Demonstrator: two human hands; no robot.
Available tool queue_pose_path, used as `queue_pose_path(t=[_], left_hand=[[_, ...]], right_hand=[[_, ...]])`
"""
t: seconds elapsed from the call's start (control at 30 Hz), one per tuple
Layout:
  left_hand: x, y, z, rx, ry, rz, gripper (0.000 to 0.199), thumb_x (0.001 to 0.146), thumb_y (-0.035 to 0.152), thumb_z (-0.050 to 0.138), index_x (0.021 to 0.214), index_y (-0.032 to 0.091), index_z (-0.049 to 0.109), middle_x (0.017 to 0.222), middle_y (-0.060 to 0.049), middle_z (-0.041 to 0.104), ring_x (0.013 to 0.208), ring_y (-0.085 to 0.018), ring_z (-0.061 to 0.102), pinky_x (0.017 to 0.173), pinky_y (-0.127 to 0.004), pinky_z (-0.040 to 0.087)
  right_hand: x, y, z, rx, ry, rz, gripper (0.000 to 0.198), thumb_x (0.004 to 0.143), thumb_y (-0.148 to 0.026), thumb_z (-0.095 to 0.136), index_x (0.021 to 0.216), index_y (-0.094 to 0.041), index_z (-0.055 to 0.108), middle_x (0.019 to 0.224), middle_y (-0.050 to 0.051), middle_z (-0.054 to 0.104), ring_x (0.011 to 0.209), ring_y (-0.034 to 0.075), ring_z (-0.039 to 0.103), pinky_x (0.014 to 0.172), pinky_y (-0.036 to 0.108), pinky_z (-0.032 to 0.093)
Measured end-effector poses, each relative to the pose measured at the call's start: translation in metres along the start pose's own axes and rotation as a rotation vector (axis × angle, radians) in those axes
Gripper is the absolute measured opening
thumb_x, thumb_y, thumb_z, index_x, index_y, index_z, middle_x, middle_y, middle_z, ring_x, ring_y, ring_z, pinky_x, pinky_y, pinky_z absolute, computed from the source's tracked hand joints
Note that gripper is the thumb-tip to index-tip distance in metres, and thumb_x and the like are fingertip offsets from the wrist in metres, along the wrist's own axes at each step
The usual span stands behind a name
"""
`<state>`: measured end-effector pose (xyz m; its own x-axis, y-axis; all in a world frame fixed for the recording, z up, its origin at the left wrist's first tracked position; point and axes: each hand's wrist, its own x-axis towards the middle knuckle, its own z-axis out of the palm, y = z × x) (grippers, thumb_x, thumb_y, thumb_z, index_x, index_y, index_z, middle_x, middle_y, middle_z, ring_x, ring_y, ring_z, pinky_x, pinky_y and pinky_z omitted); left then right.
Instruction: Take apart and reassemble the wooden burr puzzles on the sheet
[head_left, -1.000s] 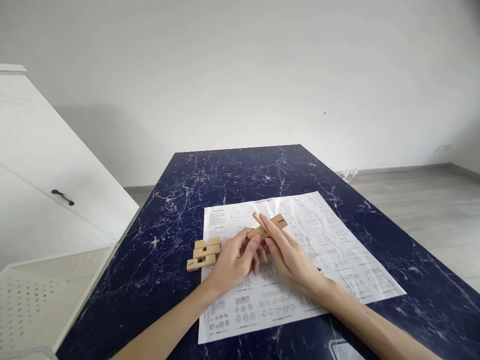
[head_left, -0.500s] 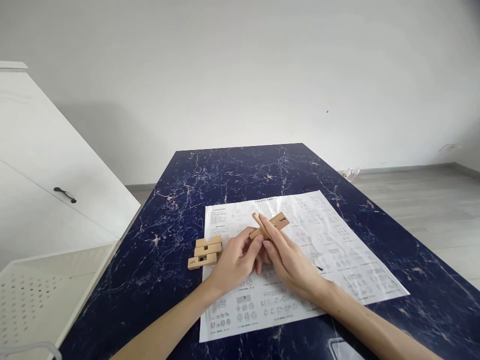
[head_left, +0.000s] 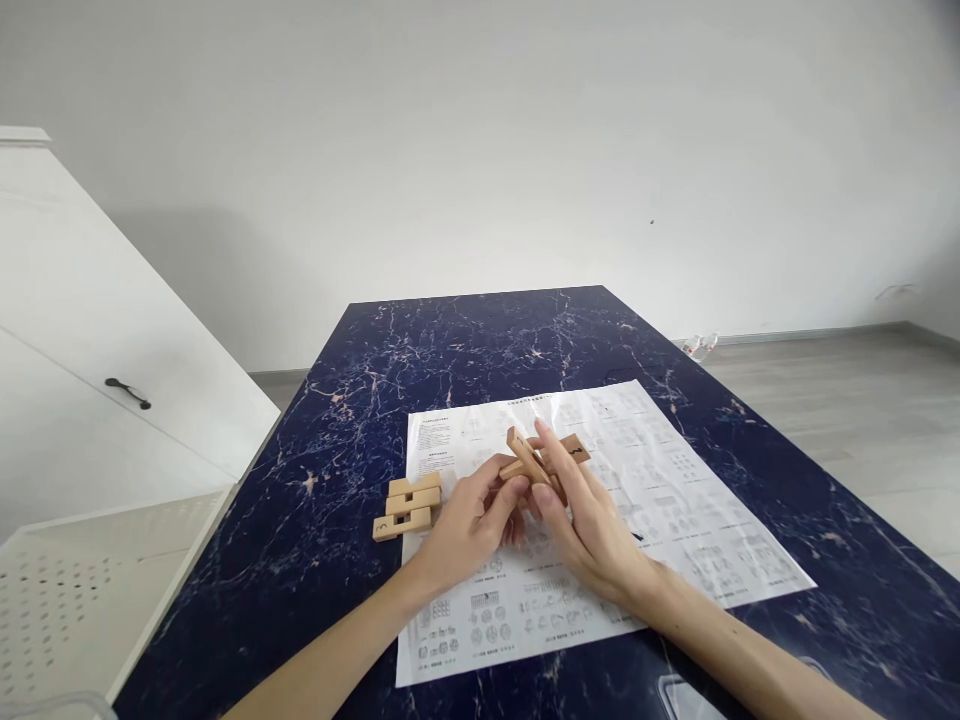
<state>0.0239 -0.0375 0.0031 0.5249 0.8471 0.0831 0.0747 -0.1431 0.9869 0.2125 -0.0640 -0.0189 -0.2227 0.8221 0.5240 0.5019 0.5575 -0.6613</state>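
Note:
Over the sheet, my left hand (head_left: 474,512) is closed, thumb and fingers pinching a notched wooden puzzle piece (head_left: 576,449) that carries a dark mark on its far right end. A second wooden puzzle piece (head_left: 523,452) lies slanted across the first, one end tipped up. My right hand (head_left: 596,525) grips this slanted piece, thumb beside it and index finger stretched along its right side. Where the two pieces meet is partly hidden by the fingers. Left of my hands, several notched wooden pieces (head_left: 414,503) lie close together, partly on the sheet's edge; one is numbered.
A large printed instruction sheet (head_left: 675,480) with small diagrams lies under my hands on the dark blue marbled table (head_left: 450,350). A white cabinet (head_left: 112,300) with a black handle stands at left, near a perforated white surface (head_left: 75,600). A clear plastic item (head_left: 701,346) is beyond the table's right edge.
The slanted piece has turned so that more of its face shows. My right fingers have lifted and shifted slightly right, off its top. My left hand has stayed nearly in place.

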Motion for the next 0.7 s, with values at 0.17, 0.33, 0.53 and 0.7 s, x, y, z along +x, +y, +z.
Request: queue_pose_path(t=[0.17,0.33,0.53,0.7], left_hand=[[0.0005,0.0034,0.0009,-0.021,-0.026,0.014,0.032,0.111,0.049,0.05,0.116,0.019,0.062,0.073,0.002,0.061,0.059,-0.014,0.058,0.06,-0.028,0.05],[0.0002,0.002,0.0011,0.006,-0.035,0.005,0.032,0.111,0.049,0.049,0.115,0.02,0.061,0.071,0.002,0.061,0.059,-0.014,0.059,0.061,-0.028,0.051],[-0.0001,0.0001,0.0017,0.02,-0.042,-0.014,0.033,0.112,0.05,0.047,0.12,0.021,0.06,0.07,0.002,0.061,0.059,-0.015,0.061,0.061,-0.029,0.051],[-0.0003,0.0007,0.0022,0.026,-0.041,-0.015,0.034,0.112,0.052,0.045,0.117,0.021,0.058,0.069,0.003,0.06,0.058,-0.015,0.059,0.06,-0.028,0.05]], right_hand=[[0.0014,0.0001,-0.001,0.022,0.0,-0.006,0.057,0.114,-0.029,0.042,0.17,-0.031,0.03,0.148,0.014,0.067,0.103,0.026,0.078,0.081,0.042,0.07],[0.0047,-0.0024,-0.0006,0.087,-0.015,0.003,0.051,0.115,-0.026,0.038,0.166,-0.03,0.037,0.142,0.01,0.071,0.123,0.027,0.073,0.095,0.045,0.068],[0.0021,0.0005,0.0044,0.107,-0.045,0.073,0.054,0.115,-0.031,0.034,0.169,-0.033,0.034,0.13,0.009,0.075,0.122,0.031,0.073,0.092,0.05,0.068],[-0.0011,0.0038,0.0079,0.124,-0.076,0.102,0.054,0.115,-0.033,0.033,0.169,-0.033,0.033,0.129,0.01,0.074,0.114,0.03,0.075,0.087,0.048,0.069]])
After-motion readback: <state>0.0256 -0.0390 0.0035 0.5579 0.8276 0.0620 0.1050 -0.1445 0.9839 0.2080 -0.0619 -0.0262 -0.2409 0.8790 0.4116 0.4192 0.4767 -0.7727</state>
